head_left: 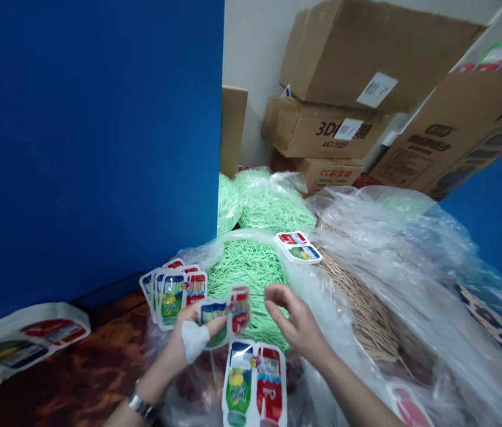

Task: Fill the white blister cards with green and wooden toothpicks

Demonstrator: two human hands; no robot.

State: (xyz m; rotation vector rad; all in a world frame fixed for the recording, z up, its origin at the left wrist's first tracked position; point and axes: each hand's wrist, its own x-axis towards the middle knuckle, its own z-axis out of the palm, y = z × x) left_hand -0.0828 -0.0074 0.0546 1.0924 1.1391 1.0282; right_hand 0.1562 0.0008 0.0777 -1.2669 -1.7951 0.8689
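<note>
My left hand (201,326), with a white wrap near the thumb, is closed on a green and red printed packet (238,308), held over an open bag of green sticks (248,267). Just right of that packet is my right hand (293,320), its fingers curved and apart, with nothing seen in them. Below the hands lies another packet (255,382) with Sprite and Cola prints. Several similar packets (173,296) are fanned out left of the green sticks. One more packet (299,247) rests on the bag's far right edge.
An open plastic bag of brown sticks (361,308) lies to the right. Closed bags of green sticks (272,204) stand behind. Cardboard boxes (335,127) are stacked at the back. A blue panel (95,130) borders the left. A stack of printed packaging (32,338) sits lower left.
</note>
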